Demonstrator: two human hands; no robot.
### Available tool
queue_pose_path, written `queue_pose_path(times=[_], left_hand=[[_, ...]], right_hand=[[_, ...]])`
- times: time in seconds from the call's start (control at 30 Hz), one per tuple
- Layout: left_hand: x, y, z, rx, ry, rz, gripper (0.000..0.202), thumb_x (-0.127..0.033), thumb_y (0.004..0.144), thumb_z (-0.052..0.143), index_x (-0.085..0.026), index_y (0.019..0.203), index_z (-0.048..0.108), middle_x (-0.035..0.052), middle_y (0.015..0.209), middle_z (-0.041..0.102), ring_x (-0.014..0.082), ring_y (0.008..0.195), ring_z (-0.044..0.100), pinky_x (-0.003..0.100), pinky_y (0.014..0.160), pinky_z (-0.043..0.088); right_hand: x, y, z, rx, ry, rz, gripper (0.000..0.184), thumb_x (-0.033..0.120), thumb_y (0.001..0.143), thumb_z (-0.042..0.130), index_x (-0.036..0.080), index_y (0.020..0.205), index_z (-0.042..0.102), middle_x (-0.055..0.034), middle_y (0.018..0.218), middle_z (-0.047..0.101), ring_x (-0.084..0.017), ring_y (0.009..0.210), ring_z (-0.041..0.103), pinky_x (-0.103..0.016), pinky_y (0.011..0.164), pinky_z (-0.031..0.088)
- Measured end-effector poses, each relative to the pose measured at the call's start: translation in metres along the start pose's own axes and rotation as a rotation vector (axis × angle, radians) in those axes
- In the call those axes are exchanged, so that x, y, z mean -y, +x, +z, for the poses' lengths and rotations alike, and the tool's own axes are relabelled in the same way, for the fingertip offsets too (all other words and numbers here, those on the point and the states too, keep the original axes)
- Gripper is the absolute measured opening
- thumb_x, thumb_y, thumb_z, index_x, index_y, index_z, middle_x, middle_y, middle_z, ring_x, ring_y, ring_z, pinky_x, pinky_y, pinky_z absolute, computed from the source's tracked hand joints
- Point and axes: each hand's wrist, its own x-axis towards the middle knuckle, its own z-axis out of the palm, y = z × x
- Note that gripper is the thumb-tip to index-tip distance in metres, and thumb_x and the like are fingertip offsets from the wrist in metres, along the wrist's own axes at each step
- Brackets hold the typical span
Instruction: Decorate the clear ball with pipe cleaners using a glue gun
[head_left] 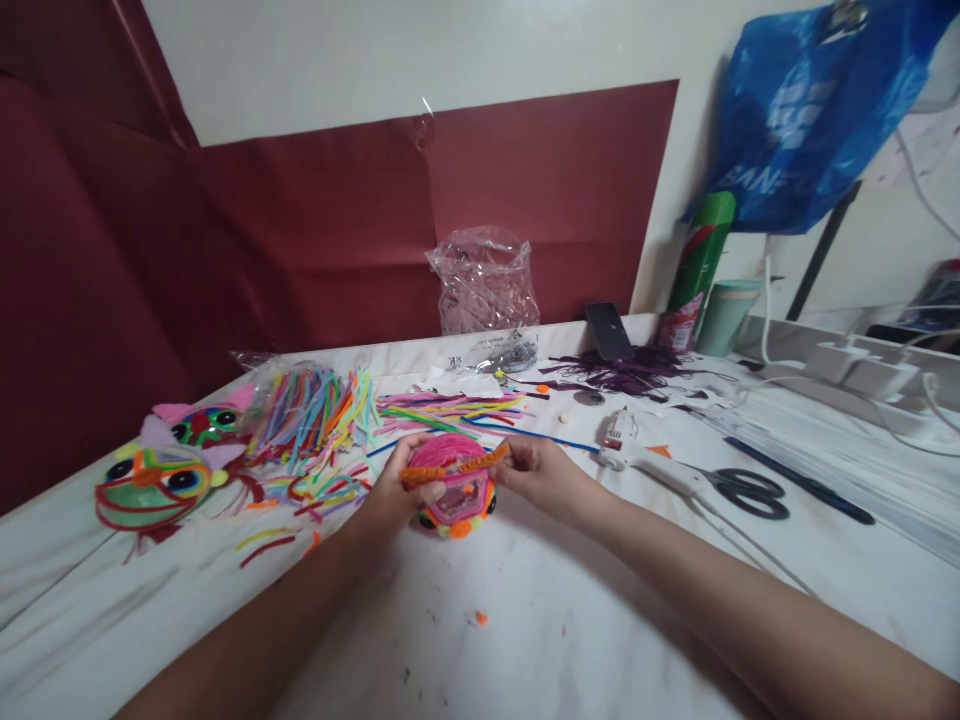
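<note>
A small pink craft figure (454, 503), with eyes and an orange bit at its lower edge, is held over the middle of the table. My left hand (405, 480) grips its left side, the thumb at its front. Across the figure runs a fuzzy orange pipe cleaner (480, 461). My right hand (538, 472) pinches the right end of that pipe cleaner, close to the figure's right side. Two finished-looking animal faces stand at the left: a green-mouthed one (154, 492) in front and a pink-eared one (206, 424) behind it.
Bundled pipe cleaners (311, 415) lie beyond my left hand, with cut pieces (330, 487) before them. To the right are a white glue gun (660, 468) and black-handled scissors (750, 493). A phone (609, 332), a green can (701, 265) and a cup (727, 315) stand along the back.
</note>
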Motion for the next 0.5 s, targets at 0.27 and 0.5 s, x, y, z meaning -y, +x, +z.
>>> queue_pose_path(times=[0.27, 0.5], left_hand=[[-0.002, -0.001, 0.006, -0.041, 0.018, -0.013, 0.063, -0.031, 0.062, 0.079, -0.023, 0.115, 0.046, 0.0029, 0.103, 0.062, 0.02, 0.085, 0.065, 0.032, 0.076, 0.052], [0.0, 0.0, 0.003, -0.003, 0.036, -0.007, 0.065, -0.031, 0.064, 0.079, -0.024, 0.119, 0.045, 0.0055, 0.112, 0.06, 0.0228, 0.093, 0.064, 0.035, 0.08, 0.052]], right_hand=[[0.001, 0.0, 0.003, 0.023, 0.069, 0.146, 0.043, 0.051, 0.059, 0.075, 0.021, 0.056, 0.044, 0.0078, 0.051, 0.04, -0.008, 0.049, 0.031, -0.023, 0.048, 0.024], [-0.013, 0.003, 0.004, -0.028, -0.084, 0.068, 0.039, 0.053, 0.064, 0.069, 0.02, 0.06, 0.048, 0.0048, 0.055, 0.045, -0.01, 0.053, 0.036, -0.023, 0.049, 0.026]])
